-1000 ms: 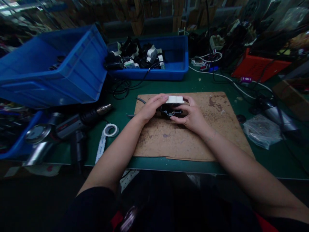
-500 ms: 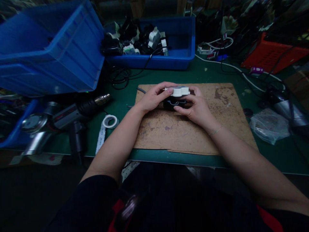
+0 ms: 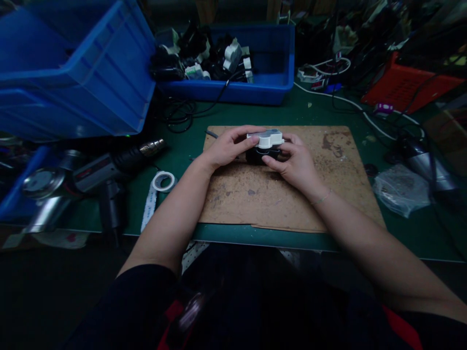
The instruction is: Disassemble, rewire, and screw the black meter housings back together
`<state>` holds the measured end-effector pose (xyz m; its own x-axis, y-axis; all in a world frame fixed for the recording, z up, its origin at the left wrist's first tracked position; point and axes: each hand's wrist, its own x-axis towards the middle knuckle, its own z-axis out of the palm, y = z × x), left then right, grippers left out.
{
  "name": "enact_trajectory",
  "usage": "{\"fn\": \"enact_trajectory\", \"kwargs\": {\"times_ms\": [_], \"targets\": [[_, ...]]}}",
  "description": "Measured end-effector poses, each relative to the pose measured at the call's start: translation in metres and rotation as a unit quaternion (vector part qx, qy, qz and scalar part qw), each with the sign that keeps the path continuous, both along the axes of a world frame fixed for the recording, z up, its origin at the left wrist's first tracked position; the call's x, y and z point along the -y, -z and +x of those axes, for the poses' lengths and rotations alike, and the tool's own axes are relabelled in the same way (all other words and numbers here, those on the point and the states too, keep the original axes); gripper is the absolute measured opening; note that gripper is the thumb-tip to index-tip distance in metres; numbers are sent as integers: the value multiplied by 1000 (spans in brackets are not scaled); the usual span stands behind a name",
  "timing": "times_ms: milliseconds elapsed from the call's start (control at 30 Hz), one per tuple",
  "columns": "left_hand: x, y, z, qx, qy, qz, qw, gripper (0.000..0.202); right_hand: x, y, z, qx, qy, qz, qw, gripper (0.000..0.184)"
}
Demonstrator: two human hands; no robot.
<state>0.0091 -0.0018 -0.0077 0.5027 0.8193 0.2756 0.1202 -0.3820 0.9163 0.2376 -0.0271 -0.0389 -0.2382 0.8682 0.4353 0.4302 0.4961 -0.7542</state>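
Your left hand (image 3: 229, 148) grips the white cover (image 3: 270, 140); your right hand (image 3: 297, 162) grasps the black case (image 3: 254, 156) beneath it, over the board (image 3: 251, 201). Seems you're aligning them (seam mostly hidden); next likely calls for even pressure.

Workshop bench (image 3: 255, 114) with heat gun (image 3: 97, 172)

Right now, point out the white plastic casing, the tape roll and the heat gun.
White plastic casing (image 3: 270, 141): head view, front wall.
Tape roll (image 3: 156, 183): head view, left rim.
Heat gun (image 3: 97, 173): head view, grey body.
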Motion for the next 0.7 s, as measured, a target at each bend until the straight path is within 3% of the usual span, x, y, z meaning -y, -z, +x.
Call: {"fn": "enact_trajectory", "kwargs": {"times_ms": [167,400,700], "targets": [[-2,-1,2,6,-3,-29,1000,47,2,-5,-2,-29,-2,-45,999,41],[-8,6,2,9,-42,-82,996,42,-3,-3,-2,-20,18,-23,999,38],[-2,-1,6,22,-21,-60,998,41,13,-9,-2,-14,27,-36,999,37]]}}
